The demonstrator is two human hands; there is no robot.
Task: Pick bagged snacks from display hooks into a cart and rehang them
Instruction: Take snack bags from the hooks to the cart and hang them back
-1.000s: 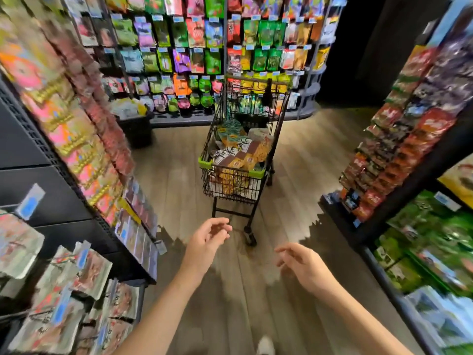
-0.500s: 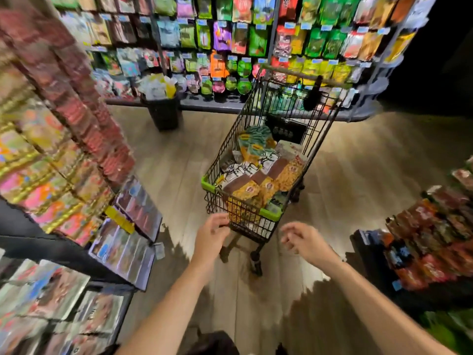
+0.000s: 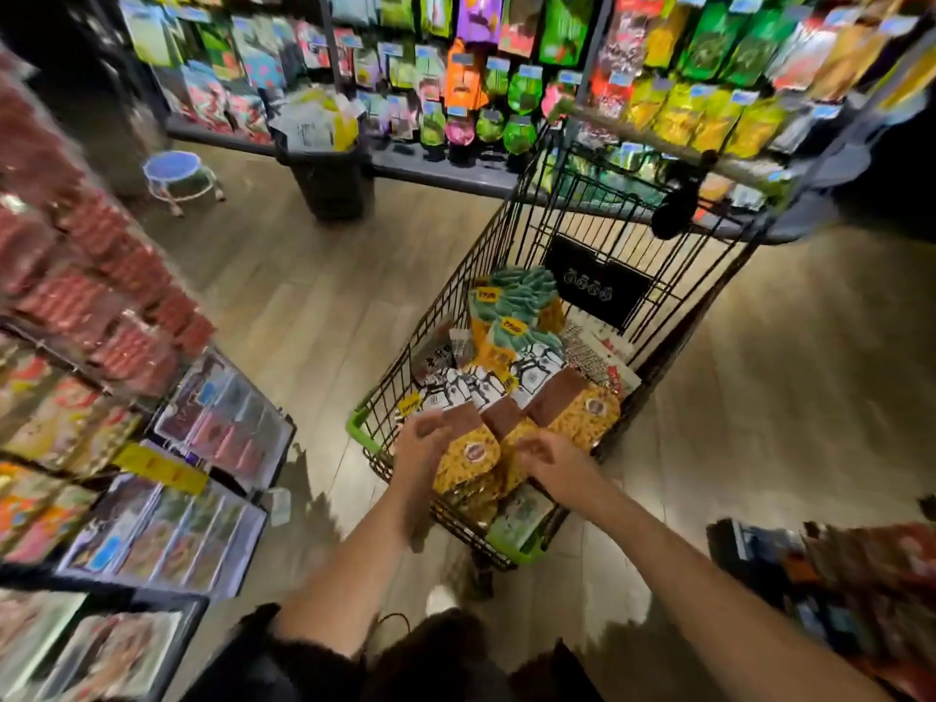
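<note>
**Both hands reach the near end of the snack cart**

Closer now than a second ago, the person has walked up to the cart (image 3: 511,397) — both hands, which hung over bare floor, are over its near end. The left hand (image 3: 423,450) has loosely curved fingers beside a yellow-and-brown snack bag (image 3: 468,450); motion blur hides whether it touches or holds the bag, so the grip cannot be told. The right hand (image 3: 554,461), fingers relaxed and apart, hovers just right of the same bag and appears to hold nothing.

The bagged snacks lie heaped in the basket: yellow-and-brown bags nearest, black-and-white bags (image 3: 471,385) in the middle, teal bags (image 3: 521,296) at the far end.

To do this step well, it would likely help to take one bag by its brown top edge, where the hang hole should be, and lift it straight up so the neighbours do not slide.

Around the cart are hook displays of snacks — a near-left rack (image 3: 101,347), a far wall (image 3: 506,68), and a near-right rack (image 3: 861,575). A black bin (image 3: 329,179) and a small round stool (image 3: 177,177) stand on the floor at far left, well apart from the cart. The wire rim at the near end stands between the arms and the lower bags.
</note>
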